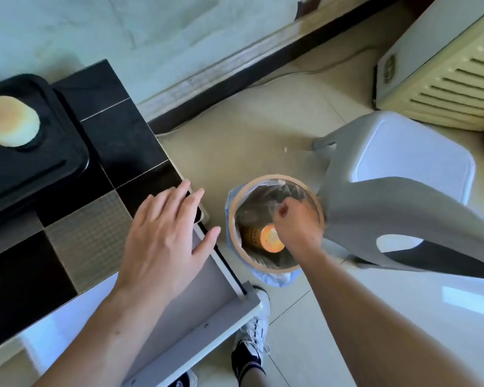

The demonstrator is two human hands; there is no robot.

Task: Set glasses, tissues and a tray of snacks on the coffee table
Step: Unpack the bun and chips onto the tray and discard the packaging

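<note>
The left hand (162, 233) is spread wide, fingers straight, laid flat over the corner of the table (101, 152); nothing is held in it. Up and to the left of that hand, well apart, a black tray (67, 152) is set on the tabletop, with 1 pale round bun (10, 121) lying in it. Beneath the palm and wrist, a white drawer (207, 303) is seen pulled out from the table's side.

The right hand (296, 224) is lowered into the mouth of a bin (235, 219) on the floor, just right of the left hand's fingertips. Its fingers are curled downward, but whether anything is pinched in them cannot be told. Directly below and left of that hand, inside the lined bin, an orange cup (266, 238) is seen. To the right of the hand, a grey stool (403, 174) is stood, touching the bin's rim. A sneaker (252, 339) is visible under the forearm.
</note>
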